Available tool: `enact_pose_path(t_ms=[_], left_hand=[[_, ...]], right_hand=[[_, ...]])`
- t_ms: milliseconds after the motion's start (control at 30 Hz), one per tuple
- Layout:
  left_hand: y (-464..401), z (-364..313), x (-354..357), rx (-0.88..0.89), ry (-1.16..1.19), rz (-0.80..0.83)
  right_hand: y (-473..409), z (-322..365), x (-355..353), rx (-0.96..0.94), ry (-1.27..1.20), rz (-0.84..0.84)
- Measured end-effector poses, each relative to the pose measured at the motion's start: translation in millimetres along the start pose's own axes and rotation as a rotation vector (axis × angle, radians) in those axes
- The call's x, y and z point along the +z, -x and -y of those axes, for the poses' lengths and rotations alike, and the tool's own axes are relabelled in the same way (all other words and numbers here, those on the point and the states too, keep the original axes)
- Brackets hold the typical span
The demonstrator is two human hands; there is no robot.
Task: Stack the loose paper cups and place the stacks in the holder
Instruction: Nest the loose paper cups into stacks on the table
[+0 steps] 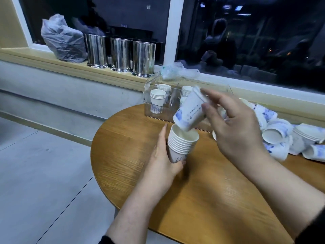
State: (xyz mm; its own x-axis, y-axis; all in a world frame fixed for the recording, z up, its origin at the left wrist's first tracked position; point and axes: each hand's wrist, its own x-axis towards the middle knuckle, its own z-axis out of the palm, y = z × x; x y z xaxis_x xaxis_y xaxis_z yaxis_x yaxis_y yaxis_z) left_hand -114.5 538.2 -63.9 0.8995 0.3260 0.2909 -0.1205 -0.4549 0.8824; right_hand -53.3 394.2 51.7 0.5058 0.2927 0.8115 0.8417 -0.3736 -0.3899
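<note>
Now your left hand (pixel 164 156) grips the stack (pixel 182 145) low on its wall, fingers curled round it, thumb side along the rims. The stack stands just in front of the clear holder (pixel 149 95), a bit to its left end, and I cannot tell if its base touches the table (pixel 202 199) or is lifted a little. Your right hand (pixel 235 127) pinches one loose cup (pixel 190 111) near its rim, w/ thumb on the side wall and fingers behind. The cup is tilted, its bottom edge just above the stack's mouth, not yet inside.

Risk, in my judgement: the cup goes in at an angle, so its base can catch on the top rim and jam or bend the paper. Straighten it before you push. Also the left grip is low, so a hard push from above may tip the stack toward the holder.

More loose cups (pixel 290 138) lie in a pile to the right of the holder, some near the table edge; a fast reach w/ your right arm could roll them off. Inside the holder there are already some short stacks (pixel 158 98).
</note>
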Motion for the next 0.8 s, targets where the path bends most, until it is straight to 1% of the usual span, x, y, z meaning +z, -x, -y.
enact_pose_path(t_ms=[67, 167, 233, 333, 400, 533, 667, 733, 800], left_hand=[[6, -9, 9, 0.011, 0.021, 0.040], [16, -20, 21, 0.038, 0.033, 0.088], [22, -27, 30, 0.063, 0.039, 0.105], [28, -35, 39, 0.105, 0.046, 0.094], [31, -42, 46, 0.134, 0.047, 0.103], [39, -57, 70, 0.147, 0.042, 0.159], [52, -73, 104, 0.143, 0.033, 0.229], [59, -81, 122, 0.128, 0.039, 0.250], [64, -87, 141, 0.107, 0.042, 0.271]], right_hand=[[13, -8, -11, -0.058, 0.098, 0.123], [33, -18, -25, -0.088, 0.129, 0.286], [44, -20, -36, -0.093, 0.137, 0.335], [63, -15, -53, -0.040, 0.077, 0.394], [81, -12, -72, 0.016, 0.072, 0.328], [126, -11, -123, 0.095, 0.055, 0.051], [177, -21, -174, 0.172, 0.135, -0.196], [199, -29, -198, 0.259, 0.175, -0.305], [214, -40, -216, 0.391, 0.178, -0.345]])
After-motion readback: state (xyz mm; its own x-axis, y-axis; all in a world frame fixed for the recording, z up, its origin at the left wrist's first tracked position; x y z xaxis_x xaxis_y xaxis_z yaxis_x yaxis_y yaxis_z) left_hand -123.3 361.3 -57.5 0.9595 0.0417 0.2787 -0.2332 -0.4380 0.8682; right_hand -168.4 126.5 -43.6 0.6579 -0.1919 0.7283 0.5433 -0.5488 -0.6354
